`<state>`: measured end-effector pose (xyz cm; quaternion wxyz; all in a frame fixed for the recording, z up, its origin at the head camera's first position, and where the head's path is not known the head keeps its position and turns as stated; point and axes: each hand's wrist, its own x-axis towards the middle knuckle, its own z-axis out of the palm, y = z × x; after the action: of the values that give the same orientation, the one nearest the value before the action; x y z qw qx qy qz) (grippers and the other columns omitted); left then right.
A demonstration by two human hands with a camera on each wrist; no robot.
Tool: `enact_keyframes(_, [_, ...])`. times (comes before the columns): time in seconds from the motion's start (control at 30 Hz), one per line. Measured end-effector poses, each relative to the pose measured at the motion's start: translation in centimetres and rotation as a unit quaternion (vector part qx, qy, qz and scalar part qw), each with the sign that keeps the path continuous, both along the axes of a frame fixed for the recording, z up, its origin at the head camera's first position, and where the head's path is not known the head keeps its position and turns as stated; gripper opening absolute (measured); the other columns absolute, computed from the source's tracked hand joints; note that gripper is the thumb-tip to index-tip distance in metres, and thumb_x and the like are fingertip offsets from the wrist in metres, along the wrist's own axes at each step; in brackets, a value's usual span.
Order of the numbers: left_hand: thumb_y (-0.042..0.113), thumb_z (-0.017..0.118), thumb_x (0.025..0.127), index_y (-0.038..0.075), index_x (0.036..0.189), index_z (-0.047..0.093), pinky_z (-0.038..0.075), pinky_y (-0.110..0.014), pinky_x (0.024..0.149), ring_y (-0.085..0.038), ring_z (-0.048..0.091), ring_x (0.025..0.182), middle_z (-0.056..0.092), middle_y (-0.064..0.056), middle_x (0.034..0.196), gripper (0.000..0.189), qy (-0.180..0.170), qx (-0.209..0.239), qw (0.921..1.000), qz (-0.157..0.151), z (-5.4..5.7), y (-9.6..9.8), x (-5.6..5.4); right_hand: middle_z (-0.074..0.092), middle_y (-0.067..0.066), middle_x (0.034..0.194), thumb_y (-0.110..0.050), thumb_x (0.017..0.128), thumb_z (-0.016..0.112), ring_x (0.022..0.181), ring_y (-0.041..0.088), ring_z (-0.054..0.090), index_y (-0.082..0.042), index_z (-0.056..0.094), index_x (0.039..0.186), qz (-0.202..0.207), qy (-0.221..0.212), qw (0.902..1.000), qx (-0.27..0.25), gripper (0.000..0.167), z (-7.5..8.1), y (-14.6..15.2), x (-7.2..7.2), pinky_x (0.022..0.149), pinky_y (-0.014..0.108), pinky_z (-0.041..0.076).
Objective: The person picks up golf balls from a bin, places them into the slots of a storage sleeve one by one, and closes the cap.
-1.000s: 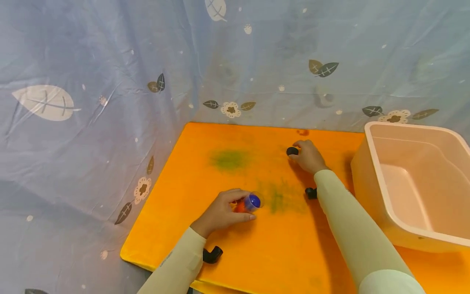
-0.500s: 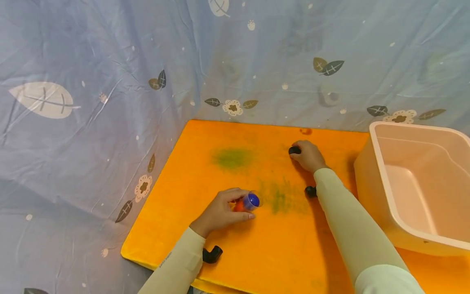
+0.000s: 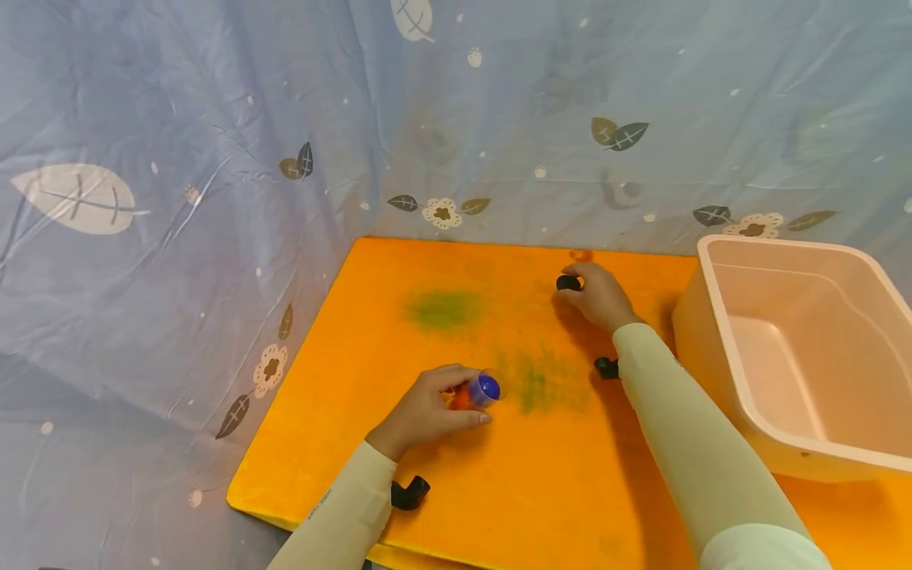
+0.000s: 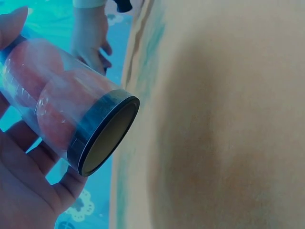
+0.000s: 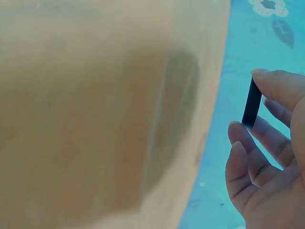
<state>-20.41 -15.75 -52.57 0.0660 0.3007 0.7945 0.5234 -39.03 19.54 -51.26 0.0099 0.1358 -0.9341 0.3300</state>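
My left hand (image 3: pixel 427 404) grips a clear cylindrical tube (image 4: pixel 52 81), tilted, over the orange tabletop. A blue ball (image 3: pixel 488 387) shows at its open-looking upper end in the head view, with orange-red balls (image 4: pixel 58 109) behind it. The left wrist view shows a dark ring around the tube's other end. My right hand (image 3: pixel 601 297) pinches a thin round black lid (image 5: pixel 252 102) between thumb and fingertips, near the table's back edge. Lid and tube are well apart. Part of the tube is hidden by the left fingers.
A pink plastic tub (image 3: pixel 730 348) stands on the right of the orange table (image 3: pixel 541 491). Blue patterned curtains (image 3: pixel 499 119) hang at the back and left. Small black bent pieces (image 3: pixel 411 493) stick out beside both sleeves.
My right hand has shifted slightly toward the table's back edge with the lid, whose tilt differs a little. The left hand holds the tube almost still. The head view has moved slightly.
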Motion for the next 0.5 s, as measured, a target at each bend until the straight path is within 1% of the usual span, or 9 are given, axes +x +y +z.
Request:
enact_keyframes(0.1, [0.03, 0.09, 0.096, 0.02, 0.144, 0.073, 0.052, -0.042, 0.094, -0.017, 0.065, 0.106, 0.071, 0.012, 0.13, 0.053, 0.006, 0.0, 1.0, -0.004, -0.1, 0.1, -0.1, 0.058, 0.024, 0.15, -0.012, 0.104, 0.078, 0.132, 0.047, 0.056, 0.004, 0.061, 0.15, 0.005, 0.012, 0.9999, 0.005, 0.051, 0.8, -0.2, 0.5, 0.108, 0.062, 0.046])
enact_keyframes(0.2, [0.03, 0.09, 0.096, 0.022, 0.145, 0.073, 0.051, -0.042, 0.094, -0.016, 0.065, 0.106, 0.071, 0.013, 0.128, 0.052, 0.007, -0.001, 0.9999, -0.009, -0.2, 0.3, -0.1, 0.058, 0.024, 0.15, -0.011, 0.104, 0.077, 0.126, 0.046, 0.06, 0.003, 0.061, 0.15, 0.007, 0.017, 0.9998, 0.003, 0.05, 1.6, -0.5, 1.4, 0.105, 0.06, 0.048])
enact_keyframes(0.3, [0.032, 0.09, 0.096, 0.027, 0.145, 0.072, 0.051, -0.042, 0.095, -0.016, 0.065, 0.107, 0.071, 0.014, 0.129, 0.053, 0.006, -0.001, 0.9999, -0.014, -0.2, 0.4, -0.1, 0.058, 0.023, 0.149, -0.012, 0.105, 0.077, 0.118, 0.044, 0.062, 0.002, 0.06, 0.151, 0.003, 0.019, 0.9998, -0.009, 0.051, 2.3, -0.8, 2.6, 0.101, 0.058, 0.051])
enact_keyframes(0.37, [0.032, 0.089, 0.096, 0.028, 0.146, 0.072, 0.051, -0.045, 0.095, -0.016, 0.065, 0.107, 0.071, 0.014, 0.13, 0.053, 0.005, 0.001, 0.9999, -0.016, -0.2, 0.5, -0.1, 0.057, 0.022, 0.149, -0.013, 0.105, 0.077, 0.113, 0.043, 0.062, 0.0, 0.06, 0.152, 0.001, 0.023, 0.9997, -0.013, 0.051, 2.8, -1.0, 3.4, 0.098, 0.058, 0.052])
enact_keyframes(0.5, [0.033, 0.089, 0.096, 0.024, 0.145, 0.072, 0.052, -0.048, 0.094, -0.017, 0.064, 0.105, 0.071, 0.013, 0.129, 0.053, 0.003, 0.0, 0.9998, -0.019, 0.1, 0.7, -0.3, 0.057, 0.019, 0.149, -0.016, 0.106, 0.077, 0.113, 0.041, 0.061, -0.003, 0.06, 0.152, 0.002, 0.045, 0.9989, -0.01, 0.051, 3.9, -1.3, 4.9, 0.096, 0.056, 0.052])
